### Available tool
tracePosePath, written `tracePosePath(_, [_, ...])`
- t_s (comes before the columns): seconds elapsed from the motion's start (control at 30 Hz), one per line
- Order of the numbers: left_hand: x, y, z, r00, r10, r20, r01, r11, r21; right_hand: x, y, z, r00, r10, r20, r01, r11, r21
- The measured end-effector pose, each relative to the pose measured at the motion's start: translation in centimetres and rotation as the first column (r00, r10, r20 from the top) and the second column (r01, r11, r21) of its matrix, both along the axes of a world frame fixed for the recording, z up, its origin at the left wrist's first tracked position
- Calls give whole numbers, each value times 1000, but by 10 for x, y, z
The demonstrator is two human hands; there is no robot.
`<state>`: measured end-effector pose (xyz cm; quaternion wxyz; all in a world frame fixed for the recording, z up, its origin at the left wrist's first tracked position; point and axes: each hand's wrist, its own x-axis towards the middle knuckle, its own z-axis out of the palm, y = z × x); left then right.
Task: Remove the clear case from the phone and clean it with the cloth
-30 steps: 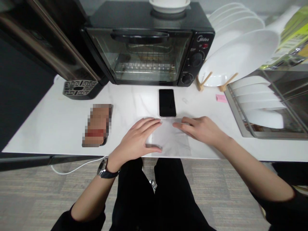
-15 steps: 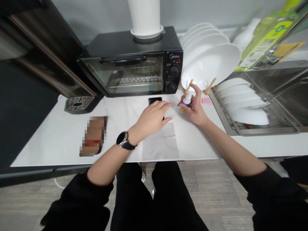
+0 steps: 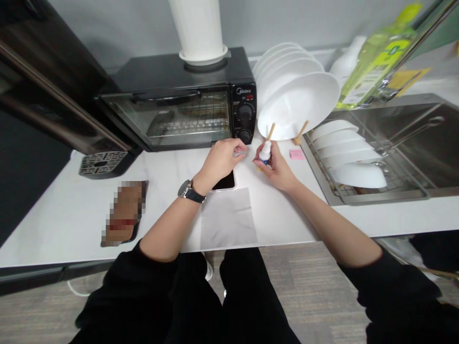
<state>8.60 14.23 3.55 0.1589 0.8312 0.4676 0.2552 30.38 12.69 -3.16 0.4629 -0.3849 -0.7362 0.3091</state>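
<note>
My right hand (image 3: 275, 168) grips a small white bottle (image 3: 265, 154) with a blue label, held upright above the white counter (image 3: 71, 215). My left hand (image 3: 220, 160), with a watch on its wrist, hovers just left of the bottle, thumb and fingertips pinched together on something I cannot make out. Under that hand lies a black phone (image 3: 224, 182), partly hidden. A grey cloth (image 3: 227, 223) lies flat at the counter's near edge, below the phone.
A black toaster oven (image 3: 179, 107) stands behind, with a white cylinder (image 3: 198, 29) on top. White plates (image 3: 297, 93) lean in a wooden rack. A sink rack (image 3: 353, 165) holds more dishes at right. A pink note (image 3: 296, 154) and a blurred object (image 3: 122, 212) lie on the counter.
Both hands left the cloth. The right hand picked up the small bottle and brought it nearer. The left hand moved over the phone and pinched its fingers beside the bottle. The view shifted.
</note>
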Motion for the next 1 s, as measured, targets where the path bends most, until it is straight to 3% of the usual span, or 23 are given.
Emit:
tracePosePath(0.37, [8,6,15,922,-93,376,86,996,33,-2,6,-5,999,-23,39,24,999,-27])
tracePosePath(0.47, [14,8,23,849,-60,525,81,997,-17,-2,7,-7,999,-14,46,15,1000,-27])
tracePosePath(0.6, [27,8,28,723,-76,687,202,974,-104,-2,9,-9,999,-11,48,12,1000,-10])
tracePosePath(0.77, [38,5,19,744,-156,650,289,952,-102,-2,10,-11,997,-42,60,40,999,31])
tracePosePath(1.0, [37,7,6,816,-209,538,257,966,-13,-6,9,-10,995,-82,60,78,994,79])
